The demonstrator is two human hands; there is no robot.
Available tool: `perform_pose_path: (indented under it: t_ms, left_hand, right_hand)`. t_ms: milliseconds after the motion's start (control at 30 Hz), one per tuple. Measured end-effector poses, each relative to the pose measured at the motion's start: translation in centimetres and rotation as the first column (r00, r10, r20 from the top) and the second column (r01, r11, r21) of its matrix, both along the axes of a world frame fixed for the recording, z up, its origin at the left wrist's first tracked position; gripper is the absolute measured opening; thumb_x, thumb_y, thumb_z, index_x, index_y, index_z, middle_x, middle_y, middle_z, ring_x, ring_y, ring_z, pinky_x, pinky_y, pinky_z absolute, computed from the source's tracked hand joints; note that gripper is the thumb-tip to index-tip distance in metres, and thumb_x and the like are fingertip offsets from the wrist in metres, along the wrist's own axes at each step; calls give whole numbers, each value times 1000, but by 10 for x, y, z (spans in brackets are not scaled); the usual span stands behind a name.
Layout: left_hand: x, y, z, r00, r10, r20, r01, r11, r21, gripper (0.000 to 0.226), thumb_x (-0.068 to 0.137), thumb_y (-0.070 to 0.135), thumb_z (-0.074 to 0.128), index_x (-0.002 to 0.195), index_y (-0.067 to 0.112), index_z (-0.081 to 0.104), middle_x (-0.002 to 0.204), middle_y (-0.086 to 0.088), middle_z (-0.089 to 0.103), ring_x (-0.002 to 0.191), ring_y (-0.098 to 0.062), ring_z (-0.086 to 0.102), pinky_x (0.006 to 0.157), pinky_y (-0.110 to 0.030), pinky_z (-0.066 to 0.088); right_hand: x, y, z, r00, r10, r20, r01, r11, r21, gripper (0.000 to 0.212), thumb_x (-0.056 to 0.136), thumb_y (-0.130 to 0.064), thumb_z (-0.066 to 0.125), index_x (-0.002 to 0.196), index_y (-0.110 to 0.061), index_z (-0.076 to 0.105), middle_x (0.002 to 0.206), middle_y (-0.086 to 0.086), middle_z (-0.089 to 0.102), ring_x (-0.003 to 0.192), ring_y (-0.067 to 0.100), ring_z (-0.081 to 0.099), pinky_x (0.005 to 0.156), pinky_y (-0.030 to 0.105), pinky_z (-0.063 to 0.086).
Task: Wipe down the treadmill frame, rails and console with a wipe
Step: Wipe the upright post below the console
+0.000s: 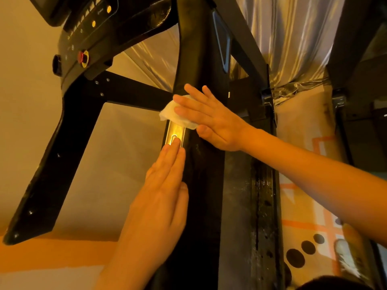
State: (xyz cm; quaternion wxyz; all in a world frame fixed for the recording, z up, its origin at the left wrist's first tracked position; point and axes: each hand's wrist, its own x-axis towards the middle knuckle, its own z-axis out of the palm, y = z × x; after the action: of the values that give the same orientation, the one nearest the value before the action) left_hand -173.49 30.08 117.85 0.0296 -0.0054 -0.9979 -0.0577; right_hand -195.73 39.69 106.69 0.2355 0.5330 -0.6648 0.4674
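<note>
Right hand flat on wipe against treadmill upright; left hand flat just below it.

The right hand (211, 120) lay with fingers straight and spread, pressing a crumpled white wipe (173, 114) against the broad black treadmill frame upright (201, 59); no curl round the wipe, only the palm side holding it down. The wipe sat at the left edge of the upright, its lower border overlapping the top of a shiny metal inset plate (177, 131). The left hand (161, 185) was likewise flat, fingers straight and together, fingertips (177, 141) touching the lower end of that plate, holding nothing. The black console (83, 28) with a red round knob (83, 56) stood upper left, apart from both hands. A silvery striped curtain (293, 38) hung behind; a pale floor mat with orange lines and dark dots (303, 216) lay at right.
</note>
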Motion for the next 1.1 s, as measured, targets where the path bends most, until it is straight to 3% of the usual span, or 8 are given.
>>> perform_pose_path:
  t_ms: [133,200,367,500,667,767,933,1100]
  left_hand:
    - [9,-1,4,1000,-22,22,20,995,94,61,96,51,29,153,48,8,161,38,-3,148,14,-4,116,-10,5]
    - [13,0,4,1000,-19,0,19,993,113,60,94,54,30,151,51,9,157,44,-3,147,16,-3,116,-11,7]
    - [10,4,-2,999,-30,-45,27,997,-66,64,96,46,24,159,38,14,162,34,-1,150,10,2,110,3,3]
    - [12,6,-2,999,-25,-47,21,995,-95,65,96,44,24,160,34,15,162,32,-1,150,9,1,112,0,1]
    - [11,7,-5,999,-29,-36,22,985,-174,66,98,42,23,161,25,15,168,12,5,155,-6,5,119,-27,7]
    - [15,3,-7,997,-75,-12,72,985,-158,65,99,38,25,161,19,17,169,3,8,155,-8,2,121,-42,5]
    - [25,-3,-11,986,-162,-47,154,978,-138,64,97,29,33,159,14,25,167,-6,20,154,-14,11,117,-55,14]
    - [21,-3,-12,977,-179,-114,163,977,-140,63,94,28,36,155,14,32,162,-5,27,150,-16,14,112,-51,16]
  right_hand:
    - [-8,13,-42,997,-70,-42,72,995,66,55,111,-41,17,162,-33,-4,170,-7,-9,157,27,-7,127,50,-2]
    - [-7,13,-54,995,-95,-21,97,992,75,56,111,-42,16,161,-35,-10,169,-12,-14,157,27,-10,127,48,-4]
    - [-4,5,-18,999,-37,-21,37,999,3,56,111,-41,16,162,-21,8,171,5,4,156,25,-6,127,46,-5]
    - [7,-1,-9,998,-12,60,15,998,-65,54,110,-32,23,158,-5,26,167,20,20,156,27,-2,127,46,-4]
    - [18,-3,-47,988,-74,137,84,994,-66,54,111,-38,17,162,-23,4,169,0,2,158,29,-3,127,46,-3]
    - [20,-1,-30,979,-67,195,81,994,-69,56,111,-34,22,161,-11,13,170,12,10,158,34,0,128,47,-3]
    - [19,0,3,987,-43,157,50,998,-42,53,108,-25,29,158,-8,29,168,14,24,158,24,1,127,46,-5]
    - [19,12,-29,980,-112,162,101,992,76,60,111,-45,16,162,-16,7,171,2,1,158,22,-8,127,42,-8]
